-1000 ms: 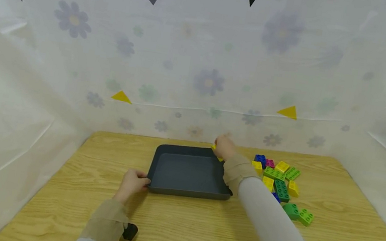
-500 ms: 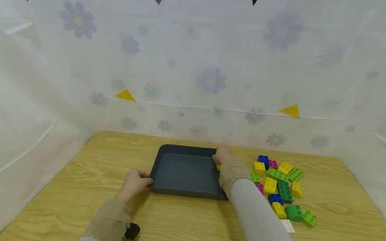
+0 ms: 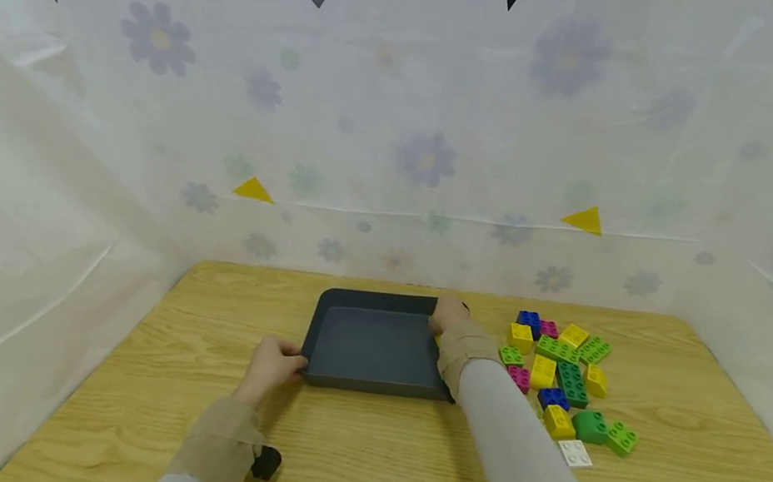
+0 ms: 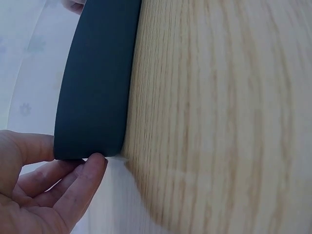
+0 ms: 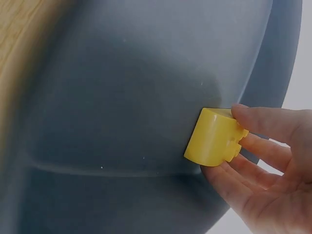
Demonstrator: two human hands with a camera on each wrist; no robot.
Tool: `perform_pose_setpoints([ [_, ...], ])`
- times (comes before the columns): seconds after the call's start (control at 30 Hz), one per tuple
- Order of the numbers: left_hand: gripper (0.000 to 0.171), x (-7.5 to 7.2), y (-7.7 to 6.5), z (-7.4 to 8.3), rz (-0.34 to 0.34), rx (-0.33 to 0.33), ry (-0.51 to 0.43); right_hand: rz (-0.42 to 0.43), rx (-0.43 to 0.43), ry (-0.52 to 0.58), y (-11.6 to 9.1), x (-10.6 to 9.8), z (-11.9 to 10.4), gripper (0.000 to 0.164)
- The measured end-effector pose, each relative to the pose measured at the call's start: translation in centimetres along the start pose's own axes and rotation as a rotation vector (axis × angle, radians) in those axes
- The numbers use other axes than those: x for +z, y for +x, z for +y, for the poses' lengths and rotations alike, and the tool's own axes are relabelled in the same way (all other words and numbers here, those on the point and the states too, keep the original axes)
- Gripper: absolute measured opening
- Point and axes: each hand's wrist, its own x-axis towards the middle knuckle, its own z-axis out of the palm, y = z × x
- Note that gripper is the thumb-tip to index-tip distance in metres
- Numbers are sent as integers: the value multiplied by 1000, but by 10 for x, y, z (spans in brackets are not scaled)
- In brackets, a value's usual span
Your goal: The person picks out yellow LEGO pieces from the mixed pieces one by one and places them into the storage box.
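In the head view, a dark grey rectangular tray [image 3: 373, 344] lies on the wooden table. My left hand [image 3: 269, 367] holds its near left corner; in the left wrist view, the thumb lies at the rim and the fingers [image 4: 78, 192] press the outer wall. At the far right corner of the tray is my right hand [image 3: 449, 316]. It pinches a yellow toy brick [image 5: 210, 139] with a rounded side between thumb and fingers, low over the tray floor. Whether the brick touches the floor I cannot tell. From the head camera, the hand and wrist mostly hide this brick.
Right of the tray, several loose toy bricks lie scattered, among them a dark green brick [image 3: 572, 384], a blue brick [image 3: 554, 398] and a white brick [image 3: 575, 453]. A pale flowered curtain [image 3: 386, 148] surrounds the table at the back and sides.
The right hand has moved down from above the tray's far right rim into that corner with the yellow brick. The left hand has stayed at its corner. The head view has shifted slightly.
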Motion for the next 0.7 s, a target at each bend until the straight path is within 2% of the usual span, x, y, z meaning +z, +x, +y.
perform_pose_setpoints([
  [0.2,25,-2,1,3,-8,-19,0,-17,16,14,1,-1,-1,20],
  [0.37,25,-1,2,3,-7,-21,1,-42,-6,1,3,-4,1,23],
  [0.6,27,-1,2,2,-9,-14,-1,-103,-52,70,-4,-25,-9,50],
  [0.7,27,-1,4,0,-6,-12,-5,-115,-94,46,-8,-37,-15,53],
])
